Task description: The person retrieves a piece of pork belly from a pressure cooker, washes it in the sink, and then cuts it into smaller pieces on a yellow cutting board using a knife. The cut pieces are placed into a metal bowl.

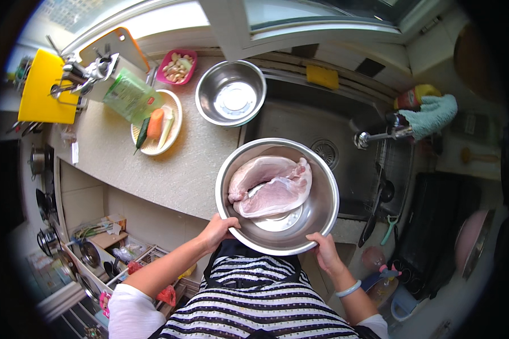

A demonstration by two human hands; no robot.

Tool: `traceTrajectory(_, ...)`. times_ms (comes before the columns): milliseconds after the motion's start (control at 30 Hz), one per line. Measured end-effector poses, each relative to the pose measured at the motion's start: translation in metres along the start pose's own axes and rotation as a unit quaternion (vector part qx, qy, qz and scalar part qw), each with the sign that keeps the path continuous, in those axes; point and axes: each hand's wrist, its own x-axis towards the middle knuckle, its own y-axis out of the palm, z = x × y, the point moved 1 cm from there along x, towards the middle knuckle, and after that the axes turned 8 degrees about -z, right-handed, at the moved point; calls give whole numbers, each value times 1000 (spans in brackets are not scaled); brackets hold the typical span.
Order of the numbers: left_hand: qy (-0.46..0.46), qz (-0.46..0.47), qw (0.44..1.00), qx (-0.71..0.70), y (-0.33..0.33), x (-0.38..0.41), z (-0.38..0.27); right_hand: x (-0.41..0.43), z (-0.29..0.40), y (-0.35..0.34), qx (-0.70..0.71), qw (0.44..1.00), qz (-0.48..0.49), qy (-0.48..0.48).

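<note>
A large stainless steel bowl (pixel 318 224) is held in front of my apron, overlapping the front of the sink in view. Inside it lies a piece of raw meat with a pale rind or fat layer (pixel 275 190), curled round on itself. My left hand (pixel 218 231) grips the rim at the lower left, thumb over the edge. At the lower right, my right hand (pixel 324 250) has the same rim, also with the thumb on top. The fingers beneath the bowl are hidden. A second, smaller steel bowl (pixel 233 97), with nothing in it, stands on the counter by the sink.
The sink (pixel 288 114) has a faucet (pixel 377 135) on its right, draped with a teal cloth mitt (pixel 432 114). A white basket (pixel 176 135) on the counter (pixel 186 178) holds a carrot, a cucumber and a pale stalk. Beyond sits a pink container (pixel 193 74) of garlic cloves.
</note>
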Motion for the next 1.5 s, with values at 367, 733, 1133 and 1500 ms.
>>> traceTrajectory(367, 62, -62, 990, -110, -104, 8, 67, 16, -91, 58, -5, 997, 47, -66)
traceTrajectory(733, 128, -10, 991, -35, -224, 90, 71, 34, -172, 158, 25, 982, -55, -178)
traceTrajectory(1133, 173, 124, 968, -133, -333, 81, 41, 15, -179, 197, 7, 995, -16, -95)
traceTrajectory(1500, 210, 5, 969, -128, -472, 88, -7, -19, -51, 375, -218, 757, -215, -578)
